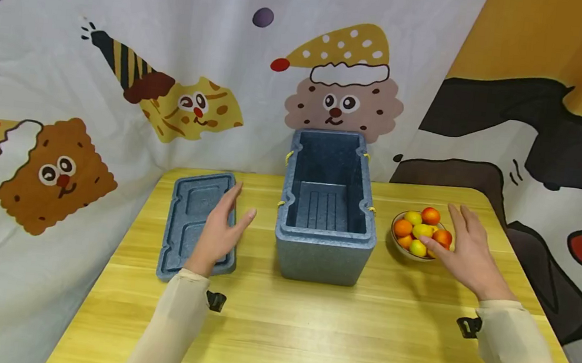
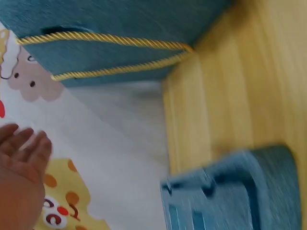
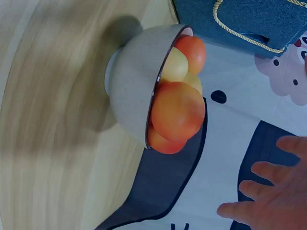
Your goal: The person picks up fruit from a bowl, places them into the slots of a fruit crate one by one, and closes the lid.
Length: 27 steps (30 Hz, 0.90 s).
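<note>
My left hand point(image 1: 220, 228) hovers over the right part of a grey foam lid point(image 1: 196, 195), thumb apart from the straight fingers, holding nothing. On the right, my right hand point(image 1: 467, 253) is spread beside a bowl point(image 3: 132, 81) heaped with orange, red and yellow fruits; its thumb overlaps the fruits point(image 1: 421, 232) in the head view. The right wrist view shows those fingers apart from the bowl. Between the hands stands a grey foam box point(image 1: 322, 262), without its lid and with nothing inside. Yellow rope point(image 2: 120, 40) loops along its side in the left wrist view.
The wooden table point(image 1: 275, 333) bears the lid, box and bowl. Right behind its far edge hangs a cloth point(image 1: 221, 32) printed with cartoon figures, which also runs down along both sides. A black strap piece point(image 1: 216, 301) sticks out at the left cuff.
</note>
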Tool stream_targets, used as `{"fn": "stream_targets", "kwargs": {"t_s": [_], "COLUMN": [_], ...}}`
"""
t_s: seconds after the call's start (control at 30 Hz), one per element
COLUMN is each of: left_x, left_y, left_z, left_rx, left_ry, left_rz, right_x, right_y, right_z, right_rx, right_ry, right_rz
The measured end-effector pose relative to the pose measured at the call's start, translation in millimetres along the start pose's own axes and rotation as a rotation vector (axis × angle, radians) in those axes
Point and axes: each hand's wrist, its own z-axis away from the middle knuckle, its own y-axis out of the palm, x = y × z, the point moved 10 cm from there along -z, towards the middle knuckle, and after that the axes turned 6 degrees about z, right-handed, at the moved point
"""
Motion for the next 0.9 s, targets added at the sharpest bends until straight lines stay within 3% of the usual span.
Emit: {"fn": "stream_targets", "kwargs": {"t_s": [0.1,0.23,0.4,0.53,0.63,0.83,0.9], "left_x": [-20.1,-39.8,-70.0,-91.5,-87.8,-55.0,-50.7], "left_y": [0.6,5.9,18.5,28.4,37.6,56.4,60.2], "left_z": [-7.8,-21.5,-37.6,-44.9,-49.9,-59.3,-60.0], "left_rx": [-0.017,-0.013,0.050,0.121,0.154,0.174,0.182], "left_ry": [0.120,0.180,0.167,0.154,0.136,0.089,0.083], "left_rz": [0.204,0.358,0.427,0.422,0.413,0.378,0.366], "right_x": [-2,-9,-19,-25,-30,-41,-44], "right_y": [-1,-2,0,3,6,11,13], "right_z": [-2,-6,-7,-7,-7,-13,-15], "right_rx": [-0.032,-0.060,-0.053,-0.033,-0.021,-0.009,-0.002], "right_ry": [0.008,0.014,0.035,0.060,0.079,0.103,0.118], "right_rz": [-0.029,-0.072,-0.115,-0.127,-0.133,-0.134,-0.137]}}
